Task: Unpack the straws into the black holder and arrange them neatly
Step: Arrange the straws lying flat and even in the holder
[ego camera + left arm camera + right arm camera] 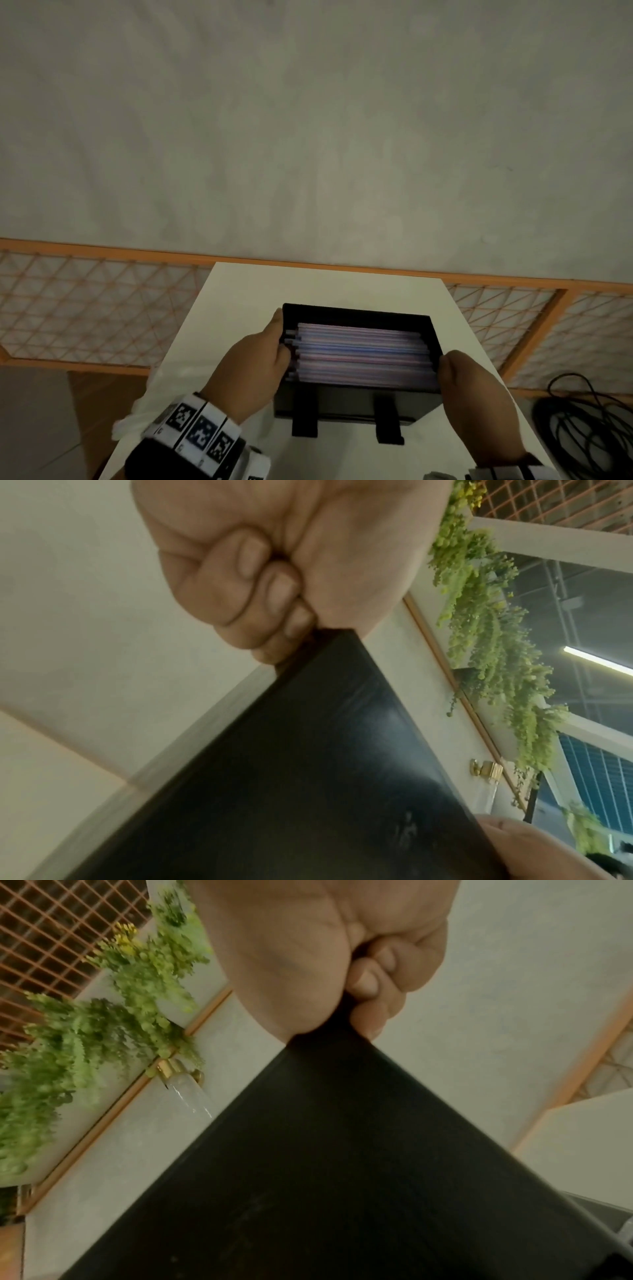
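Observation:
The black holder (356, 404) stands on the white table (308, 284), open at the top. A layer of pale pink and blue straws (359, 353) lies flat in it, running left to right. My left hand (274, 346) grips the holder's left wall, thumb on the rim and fingers curled. My right hand (445, 366) pinches the right wall near its front corner. In the left wrist view the left hand (301, 620) clamps the top edge of the black wall (308, 764). Likewise, the right wrist view shows the right hand (346, 1007) pinching the black wall (342, 1164).
A crumpled white plastic bag (144, 404) lies at the table's left edge by my left wrist. Black cables (582, 421) are coiled on the floor at the right. An orange lattice fence (85, 301) runs behind the table. Two black tabs (305, 418) stick out from the holder's front.

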`<act>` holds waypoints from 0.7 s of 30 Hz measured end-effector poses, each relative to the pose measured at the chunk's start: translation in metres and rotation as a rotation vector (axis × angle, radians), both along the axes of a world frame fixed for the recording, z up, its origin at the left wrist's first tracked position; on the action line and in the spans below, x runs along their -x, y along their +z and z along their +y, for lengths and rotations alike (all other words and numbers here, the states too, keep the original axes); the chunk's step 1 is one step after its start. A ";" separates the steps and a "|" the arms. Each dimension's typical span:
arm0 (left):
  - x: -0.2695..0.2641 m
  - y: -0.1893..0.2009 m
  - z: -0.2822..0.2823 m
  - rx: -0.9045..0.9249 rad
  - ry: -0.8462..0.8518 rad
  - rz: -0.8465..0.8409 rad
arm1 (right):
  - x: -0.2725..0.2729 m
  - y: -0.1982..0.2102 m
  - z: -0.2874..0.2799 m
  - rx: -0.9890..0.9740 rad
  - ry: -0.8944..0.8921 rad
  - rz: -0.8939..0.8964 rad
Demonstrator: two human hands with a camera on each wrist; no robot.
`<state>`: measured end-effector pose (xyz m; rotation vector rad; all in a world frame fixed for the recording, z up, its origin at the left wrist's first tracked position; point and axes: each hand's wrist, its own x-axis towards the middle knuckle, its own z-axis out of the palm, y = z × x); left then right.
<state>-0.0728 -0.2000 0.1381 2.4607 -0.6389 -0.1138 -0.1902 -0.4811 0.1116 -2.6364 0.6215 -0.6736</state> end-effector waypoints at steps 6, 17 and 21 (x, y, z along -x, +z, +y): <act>-0.020 -0.020 -0.013 0.079 0.006 0.089 | -0.026 0.006 -0.015 0.019 0.005 0.117; -0.047 -0.062 -0.058 -0.128 0.027 0.255 | -0.065 -0.066 -0.053 -0.070 0.073 0.398; -0.056 -0.064 -0.065 -0.140 0.024 0.267 | -0.065 -0.067 -0.054 0.069 0.054 0.422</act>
